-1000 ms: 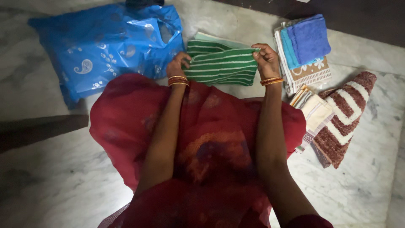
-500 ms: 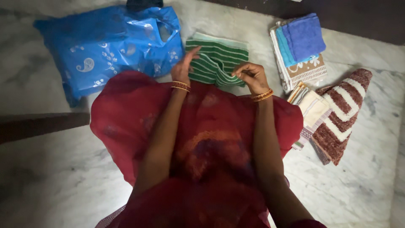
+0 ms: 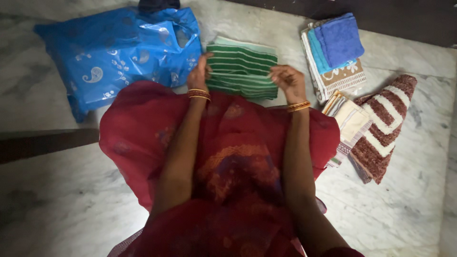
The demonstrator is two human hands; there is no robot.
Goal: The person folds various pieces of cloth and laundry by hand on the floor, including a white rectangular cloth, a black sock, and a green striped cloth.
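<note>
Cloth: I find the green striped towel (image 3: pixel 243 71) folded on the marble floor (image 3: pixel 62 200), beside the blue plastic bag (image 3: pixel 119 52).
Fingers: left hand (image 3: pixel 199 76) and right hand (image 3: pixel 288 81) each pinch an edge.
Risk: I judge uneven pulling would skew the fold.

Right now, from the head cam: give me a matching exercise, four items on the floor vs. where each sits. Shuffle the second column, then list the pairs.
Items
1. green striped cloth
2. blue plastic bag
3. blue folded towel
4. maroon and white striped cloth

Places
A. top of the stack at upper right
B. far left, on the marble floor
C. between the left hand and right hand
D. lower right, beside the cream folded cloth

Pairs: 1-C, 2-B, 3-A, 4-D
</note>
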